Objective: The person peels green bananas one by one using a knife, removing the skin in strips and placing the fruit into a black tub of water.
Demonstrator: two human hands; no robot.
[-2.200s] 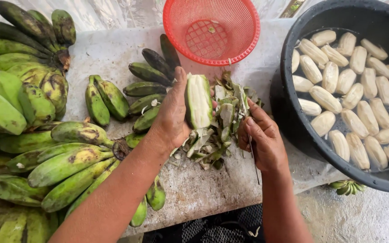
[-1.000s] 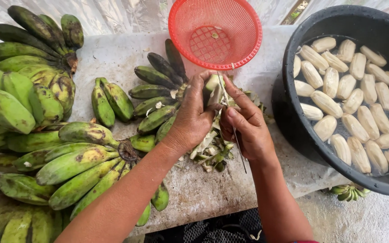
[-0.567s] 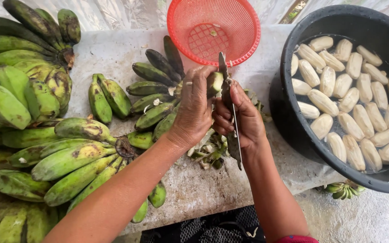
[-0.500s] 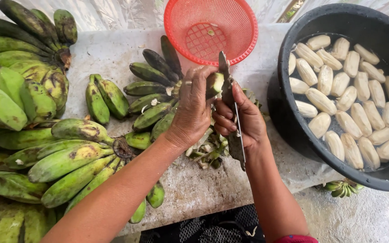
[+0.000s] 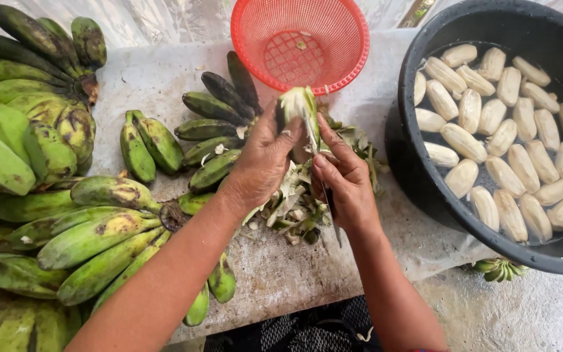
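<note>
**Half-peeled banana over a heap of peelings**

Rough, stained grey table (image 5: 281,280), draped at the far edge with thin clear plastic. Left hand (image 5: 259,166) wrapped around a stubby green banana (image 5: 298,107), held upright, pale flesh bared on one side, fingers curled behind it and thumb at its left. Right hand (image 5: 343,179) clenched on a thin knife (image 5: 329,208), thumb and forefinger pressed to the banana's right side. Below, curled green-white peelings (image 5: 294,208). Left: waxy green bunches (image 5: 66,215). Far: red mesh basket (image 5: 301,39). Right: black basin (image 5: 425,189) of peeled bananas (image 5: 503,137) in water.
</note>
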